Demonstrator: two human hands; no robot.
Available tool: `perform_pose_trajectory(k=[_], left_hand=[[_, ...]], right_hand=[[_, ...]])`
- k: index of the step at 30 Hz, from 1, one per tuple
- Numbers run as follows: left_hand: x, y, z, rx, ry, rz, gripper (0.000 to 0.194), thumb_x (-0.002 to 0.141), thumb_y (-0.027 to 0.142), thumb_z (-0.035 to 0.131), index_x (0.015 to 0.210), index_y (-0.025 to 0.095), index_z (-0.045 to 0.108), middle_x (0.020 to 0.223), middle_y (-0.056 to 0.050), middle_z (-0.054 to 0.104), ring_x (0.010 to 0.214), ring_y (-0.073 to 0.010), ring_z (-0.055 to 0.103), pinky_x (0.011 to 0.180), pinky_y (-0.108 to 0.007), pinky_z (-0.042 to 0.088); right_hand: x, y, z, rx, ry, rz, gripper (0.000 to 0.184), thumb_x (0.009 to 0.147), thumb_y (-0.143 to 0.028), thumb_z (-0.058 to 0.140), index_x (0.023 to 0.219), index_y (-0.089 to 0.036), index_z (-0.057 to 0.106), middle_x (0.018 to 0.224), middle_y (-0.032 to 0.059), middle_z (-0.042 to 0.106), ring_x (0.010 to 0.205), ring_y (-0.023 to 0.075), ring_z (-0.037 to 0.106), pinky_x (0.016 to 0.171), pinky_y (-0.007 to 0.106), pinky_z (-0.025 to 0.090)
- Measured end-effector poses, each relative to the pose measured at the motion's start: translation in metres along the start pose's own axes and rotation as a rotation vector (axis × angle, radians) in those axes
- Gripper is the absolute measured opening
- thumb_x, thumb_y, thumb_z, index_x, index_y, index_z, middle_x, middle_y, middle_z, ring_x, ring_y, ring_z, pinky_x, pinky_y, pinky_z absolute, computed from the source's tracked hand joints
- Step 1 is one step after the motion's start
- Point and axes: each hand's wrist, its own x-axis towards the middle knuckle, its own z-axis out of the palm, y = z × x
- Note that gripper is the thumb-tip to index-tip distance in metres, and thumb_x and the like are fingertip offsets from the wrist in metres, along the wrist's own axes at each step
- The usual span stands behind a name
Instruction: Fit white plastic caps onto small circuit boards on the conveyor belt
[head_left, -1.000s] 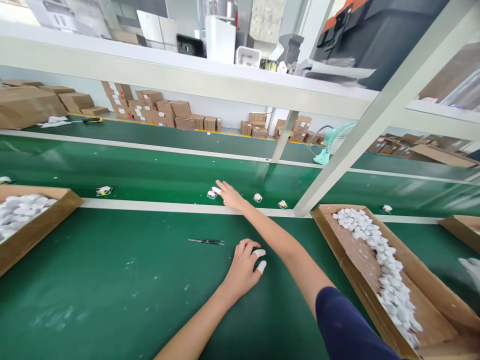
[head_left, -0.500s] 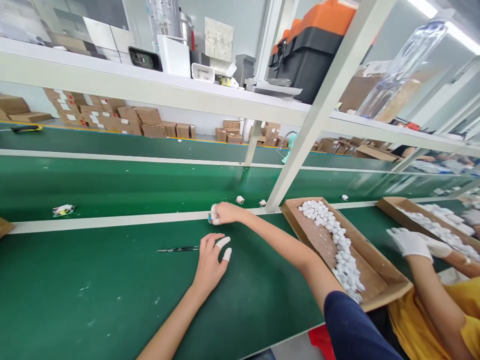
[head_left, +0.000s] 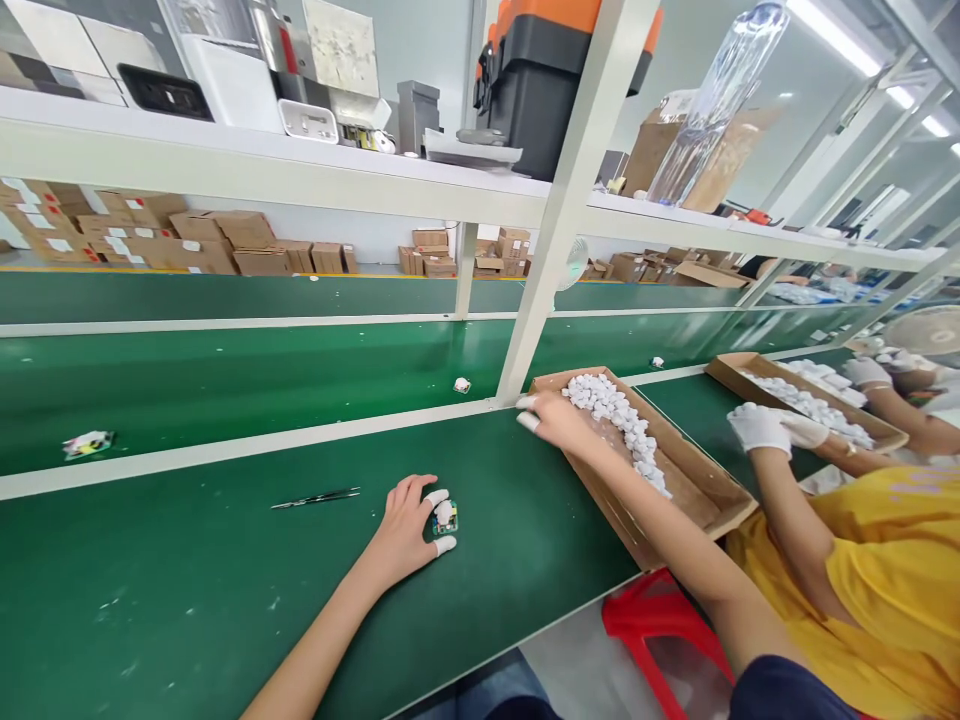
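Since the earlier frame, the right hand has moved from the front of the tabletop to the near corner of the cardboard tray, its capped fingers extended and pressed together beside the white foam pieces. The small circuit board now sits at the left hand's 3 o'clock, pinched between capped fingertips, with the tweezers at 9 o'clock.

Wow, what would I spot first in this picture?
The big pile of small white pieces in a cardboard tray stands out on the green workbench, with the right hand at the tray's edge. Nearby, the left hand touches a small circuit board, and a co-worker in a yellow shirt is at the right.
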Motion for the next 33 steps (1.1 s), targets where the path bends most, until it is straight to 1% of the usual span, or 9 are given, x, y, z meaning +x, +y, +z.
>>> perform_pose_trajectory(k=[2,5,7,10,15,20,24,28,33], left_hand=[[0.001,-0.003,0.0,-0.006,-0.003,-0.021,0.037,0.074,0.032,0.063,0.107,0.02,0.055,0.129,-0.009,0.042,0.121,-0.0291,0.034,0.096,-0.049,0.037],[0.002,-0.005,-0.002,-0.017,-0.004,-0.043,0.033,0.075,0.03,0.061,0.106,0.021,0.056,0.128,-0.009,0.043,0.122,-0.0283,0.034,0.097,-0.048,0.037],[0.002,-0.005,-0.003,-0.024,-0.021,-0.057,0.032,0.076,0.031,0.061,0.106,0.021,0.055,0.128,-0.009,0.042,0.122,-0.0277,0.033,0.098,-0.048,0.037],[0.001,-0.004,-0.005,-0.042,-0.074,-0.083,0.032,0.078,0.032,0.06,0.108,0.021,0.055,0.129,-0.008,0.04,0.124,-0.0266,0.031,0.1,-0.047,0.035],[-0.001,-0.002,-0.013,-0.1,-0.162,-0.136,0.037,0.077,0.033,0.061,0.112,0.023,0.053,0.133,-0.007,0.036,0.125,-0.0267,0.028,0.102,-0.048,0.033],[0.001,0.0,-0.017,-0.121,-0.17,-0.133,0.035,0.077,0.031,0.061,0.11,0.023,0.054,0.132,-0.008,0.037,0.126,-0.0279,0.027,0.102,-0.049,0.032],[-0.001,-0.001,-0.015,-0.126,-0.155,-0.139,0.035,0.078,0.033,0.061,0.11,0.023,0.055,0.132,-0.009,0.037,0.124,-0.0286,0.029,0.1,-0.049,0.034],[-0.004,-0.001,-0.011,-0.114,-0.153,-0.13,0.035,0.079,0.035,0.061,0.11,0.022,0.055,0.131,-0.009,0.038,0.124,-0.0283,0.029,0.1,-0.049,0.034],[-0.006,0.001,-0.011,-0.125,-0.167,-0.117,0.043,0.075,0.034,0.064,0.115,0.022,0.053,0.134,-0.009,0.037,0.127,-0.0287,0.027,0.101,-0.048,0.032]], right_hand=[[-0.003,0.051,0.002,-0.143,0.041,0.306,0.031,0.092,-0.02,0.037,0.11,-0.018,0.062,0.101,0.0071,0.059,0.092,0.0176,0.052,0.082,0.025,0.036],[-0.013,0.11,0.024,-0.251,0.063,0.562,0.032,0.083,-0.012,0.044,0.108,-0.003,0.062,0.111,0.0198,0.052,0.105,0.028,0.045,0.09,0.034,0.033],[-0.019,0.134,0.041,-0.28,0.062,0.67,0.033,0.08,-0.013,0.048,0.105,0.002,0.062,0.118,0.0251,0.045,0.109,0.0341,0.041,0.089,0.038,0.033],[-0.021,0.156,0.058,-0.297,0.05,0.775,0.035,0.081,-0.015,0.047,0.11,0.0,0.061,0.124,0.0247,0.039,0.114,0.0369,0.035,0.087,0.04,0.034],[-0.018,0.172,0.065,-0.308,0.005,0.843,0.036,0.084,-0.013,0.042,0.112,-0.001,0.061,0.125,0.024,0.039,0.115,0.035,0.035,0.089,0.04,0.032],[-0.022,0.183,0.071,-0.503,0.041,0.692,0.035,0.087,-0.012,0.036,0.106,-0.005,0.064,0.129,0.0193,0.041,0.112,0.0313,0.036,0.089,0.039,0.03],[-0.027,0.188,0.075,-0.564,0.036,0.635,0.035,0.086,-0.011,0.035,0.105,-0.004,0.063,0.131,0.0188,0.041,0.111,0.0299,0.037,0.087,0.038,0.031],[-0.032,0.182,0.072,-0.563,0.031,0.619,0.034,0.083,-0.019,0.042,0.106,-0.002,0.061,0.125,0.0202,0.045,0.112,0.0318,0.038,0.089,0.041,0.03],[-0.033,0.178,0.056,-0.436,0.079,0.713,0.039,0.081,-0.023,0.044,0.107,0.002,0.06,0.113,0.0226,0.053,0.109,0.0346,0.044,0.087,0.043,0.033]])
